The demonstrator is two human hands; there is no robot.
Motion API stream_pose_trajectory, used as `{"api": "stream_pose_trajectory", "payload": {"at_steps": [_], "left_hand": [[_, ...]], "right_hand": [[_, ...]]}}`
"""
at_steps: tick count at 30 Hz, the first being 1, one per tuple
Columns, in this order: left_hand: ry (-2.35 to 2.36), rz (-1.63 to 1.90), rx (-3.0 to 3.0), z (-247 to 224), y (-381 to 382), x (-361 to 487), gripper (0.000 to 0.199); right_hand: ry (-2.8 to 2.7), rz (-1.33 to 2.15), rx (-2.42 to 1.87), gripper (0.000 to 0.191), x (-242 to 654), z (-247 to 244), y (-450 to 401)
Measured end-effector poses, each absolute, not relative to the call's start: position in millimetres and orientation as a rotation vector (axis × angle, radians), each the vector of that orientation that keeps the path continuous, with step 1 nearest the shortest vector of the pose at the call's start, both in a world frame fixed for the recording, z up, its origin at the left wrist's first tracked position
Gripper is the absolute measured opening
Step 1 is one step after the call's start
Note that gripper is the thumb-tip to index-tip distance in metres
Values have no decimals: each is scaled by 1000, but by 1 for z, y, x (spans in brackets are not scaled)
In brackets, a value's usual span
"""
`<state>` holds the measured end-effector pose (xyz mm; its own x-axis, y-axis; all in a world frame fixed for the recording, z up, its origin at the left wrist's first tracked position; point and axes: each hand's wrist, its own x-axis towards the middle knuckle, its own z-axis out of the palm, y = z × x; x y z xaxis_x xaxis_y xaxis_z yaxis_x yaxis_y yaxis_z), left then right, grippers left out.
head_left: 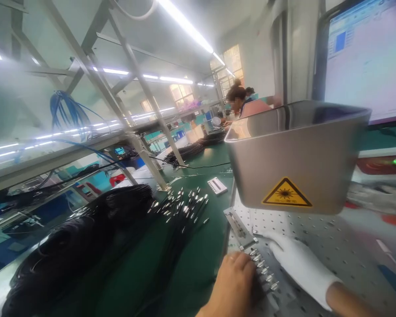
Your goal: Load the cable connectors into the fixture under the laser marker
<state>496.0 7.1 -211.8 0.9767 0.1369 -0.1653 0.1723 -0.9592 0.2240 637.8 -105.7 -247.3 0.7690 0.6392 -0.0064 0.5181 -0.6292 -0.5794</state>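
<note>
My bare left hand (234, 279) is closed beside a row of silver connectors (264, 268) at the perforated metal plate's left edge; its fingers wrap over dark cables at the connectors' near side. My right hand (297, 259), in a white glove, lies over the plate to the right of the row, its fingertips pointing toward a metal fixture (239, 226). Whether the glove holds anything is too blurred to tell. Several black cables with silver tips (185, 207) are spread on the green mat (201, 251). A small white slotted block (217, 186) rests farther back.
A metal box (293, 163) with a yellow warning label hangs above the perforated plate (303, 229). Thick black cable coils (86, 229) lie at the left. A monitor (366, 66) stands at the upper right. People (239, 99) sit farther down the bench, beside shelf frames.
</note>
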Motion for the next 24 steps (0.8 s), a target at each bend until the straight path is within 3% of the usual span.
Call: {"api": "stream_pose_trajectory", "payload": {"at_steps": [5,13,17,24], "left_hand": [[19,-102,2807,-228,10,498,32],[78,-154,2665,-231,17,502,37],[354,-34,2778,-221,22,503,28],[459,-456,3071,-204,15,517,25]], "right_hand": [[-952,526,-2414,33,645,-232,-103],[-1004,400,-2584,23,640,-239,-83],[-967,369,-2714,30,629,-250,-76],[-997,404,-2774,32,628,-256,-72]]}}
